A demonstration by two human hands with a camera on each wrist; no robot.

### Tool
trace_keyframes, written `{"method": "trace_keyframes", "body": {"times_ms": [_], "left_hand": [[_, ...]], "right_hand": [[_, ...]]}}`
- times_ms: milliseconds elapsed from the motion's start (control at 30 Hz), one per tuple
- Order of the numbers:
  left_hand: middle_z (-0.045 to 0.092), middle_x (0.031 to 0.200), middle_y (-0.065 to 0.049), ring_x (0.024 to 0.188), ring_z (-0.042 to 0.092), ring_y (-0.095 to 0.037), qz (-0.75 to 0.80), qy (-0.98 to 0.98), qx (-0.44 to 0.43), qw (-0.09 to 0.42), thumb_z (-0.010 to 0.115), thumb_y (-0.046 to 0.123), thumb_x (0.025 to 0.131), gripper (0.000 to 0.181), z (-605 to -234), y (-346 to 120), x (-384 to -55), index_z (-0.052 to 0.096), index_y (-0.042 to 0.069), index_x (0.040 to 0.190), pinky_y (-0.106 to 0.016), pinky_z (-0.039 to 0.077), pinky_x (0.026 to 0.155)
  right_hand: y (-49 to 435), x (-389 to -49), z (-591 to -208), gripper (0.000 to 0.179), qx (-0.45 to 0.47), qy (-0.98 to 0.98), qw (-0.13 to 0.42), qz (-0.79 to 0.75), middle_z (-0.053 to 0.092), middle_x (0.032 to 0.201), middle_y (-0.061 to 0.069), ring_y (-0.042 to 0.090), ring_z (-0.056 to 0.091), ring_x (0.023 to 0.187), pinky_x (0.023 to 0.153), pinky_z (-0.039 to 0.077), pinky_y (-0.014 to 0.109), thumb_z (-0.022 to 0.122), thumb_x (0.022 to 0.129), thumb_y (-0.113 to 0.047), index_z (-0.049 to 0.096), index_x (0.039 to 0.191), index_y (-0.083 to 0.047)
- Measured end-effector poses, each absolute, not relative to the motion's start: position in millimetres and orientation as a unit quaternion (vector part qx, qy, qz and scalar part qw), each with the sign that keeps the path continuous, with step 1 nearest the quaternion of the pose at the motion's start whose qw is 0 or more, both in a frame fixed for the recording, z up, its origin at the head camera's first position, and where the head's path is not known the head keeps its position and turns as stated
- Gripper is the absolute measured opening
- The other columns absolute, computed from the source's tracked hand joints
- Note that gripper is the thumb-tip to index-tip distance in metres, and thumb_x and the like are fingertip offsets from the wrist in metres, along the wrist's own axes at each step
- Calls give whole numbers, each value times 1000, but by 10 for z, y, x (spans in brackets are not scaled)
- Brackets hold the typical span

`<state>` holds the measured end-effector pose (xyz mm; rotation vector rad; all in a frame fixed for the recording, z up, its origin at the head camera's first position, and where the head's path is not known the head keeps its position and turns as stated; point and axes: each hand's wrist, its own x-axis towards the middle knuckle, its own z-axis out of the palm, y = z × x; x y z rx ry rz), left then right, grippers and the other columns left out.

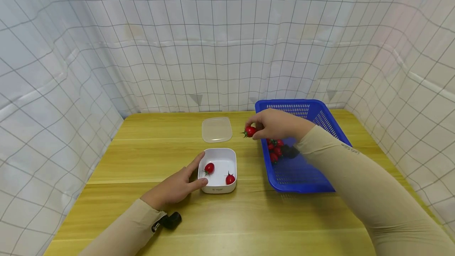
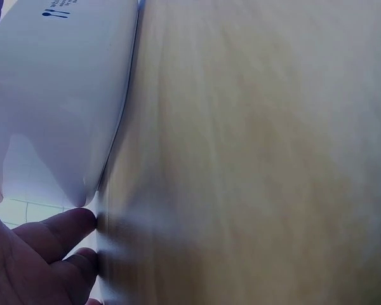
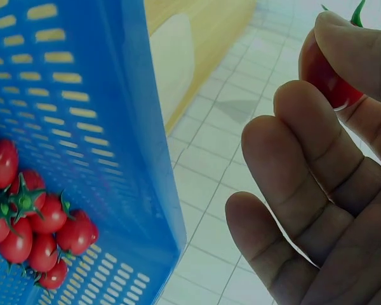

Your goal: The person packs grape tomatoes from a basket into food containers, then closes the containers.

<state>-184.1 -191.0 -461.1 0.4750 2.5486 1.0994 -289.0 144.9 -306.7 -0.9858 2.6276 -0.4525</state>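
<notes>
A left hand (image 1: 174, 186), its grip spread wide, rests against a smooth white square box (image 1: 221, 166) holding two cherry tomatoes (image 1: 209, 168) on a wood-grain counter (image 1: 249, 224). To the right, a slotted blue plastic basket (image 1: 302, 188) contains a tomato cluster (image 3: 43, 248). Just off its rim, a right hand (image 1: 277, 124) pinches one glossy tomato (image 1: 251, 131) aloft; a flat translucent lid (image 1: 217, 129) lies beyond the box.
</notes>
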Motion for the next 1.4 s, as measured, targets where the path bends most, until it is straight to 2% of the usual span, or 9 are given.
{"method": "trace_keyframes", "body": {"times_ms": [367, 933, 1400], "left_hand": [[14, 178, -11, 162, 19, -41, 387, 893, 167, 161, 60, 53, 104, 88, -4624, -1920, -1841, 4, 37, 171, -64, 20, 129], [14, 178, -11, 163, 18, -41, 393, 890, 160, 168, 61, 53, 104, 89, -4591, -1898, -1830, 4, 35, 171, -64, 19, 129], [14, 178, -11, 163, 18, -41, 398, 888, 162, 166, 62, 53, 103, 90, -4610, -1895, -1836, 5, 34, 171, -63, 19, 130]], "right_hand": [[1348, -2871, -3097, 28, -363, 908, 149, -146, 70, 85, -3, 13, 59, 74, 69, 52, 29, 75, 99, -21, 73, 127, -19], [1257, -2829, -3100, 32, -358, 911, 159, -125, 68, 84, -3, 12, 59, 73, 66, 51, 29, 76, 99, -26, 71, 130, -21], [1217, -2823, -3159, 29, -369, 904, 163, -138, 69, 84, -2, 12, 59, 74, 67, 50, 28, 76, 98, -21, 71, 126, -18]]}}
